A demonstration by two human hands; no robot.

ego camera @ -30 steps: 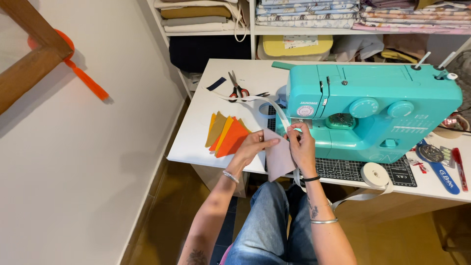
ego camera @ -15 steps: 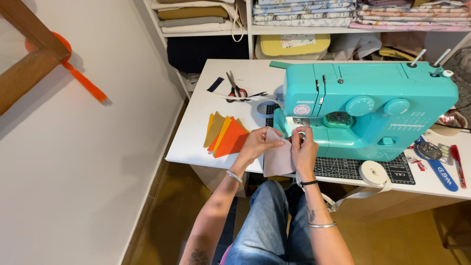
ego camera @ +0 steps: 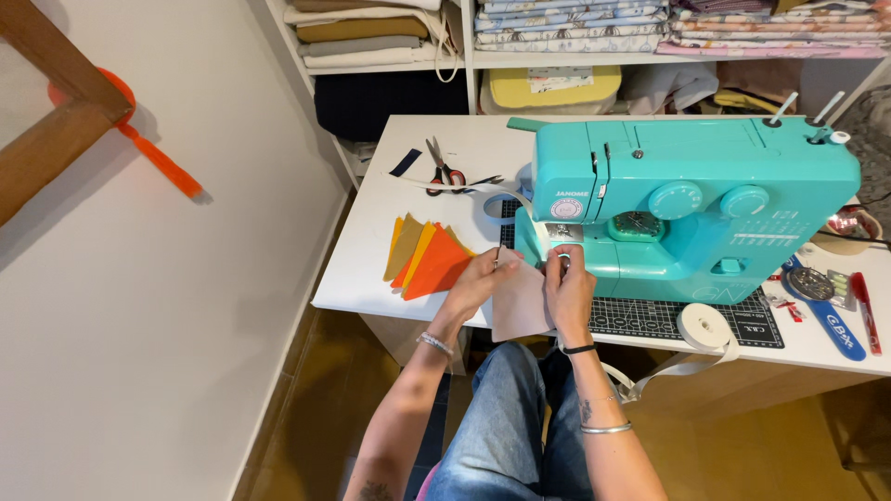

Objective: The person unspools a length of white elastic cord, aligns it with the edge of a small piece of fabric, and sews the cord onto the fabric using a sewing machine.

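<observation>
Pale pink fabric piece (ego camera: 520, 301), seemingly pinched by both hands (ego camera: 478, 283) (ego camera: 568, 289), beneath glossy teal sewing machine (ego camera: 691, 209).

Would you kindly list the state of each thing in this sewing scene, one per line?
Pale pink fabric piece: flat, held under the needle area by both hands.
Left hand: pressing on the fabric's left edge.
Right hand: pinching the fabric's right edge.
Turquoise sewing machine: upright on the table.
Orange and yellow fabric triangles: fanned, overlapping.
Red-handled scissors: lying flat.
Cream ribbon roll: partly unrolled, tail hanging off the table.
</observation>
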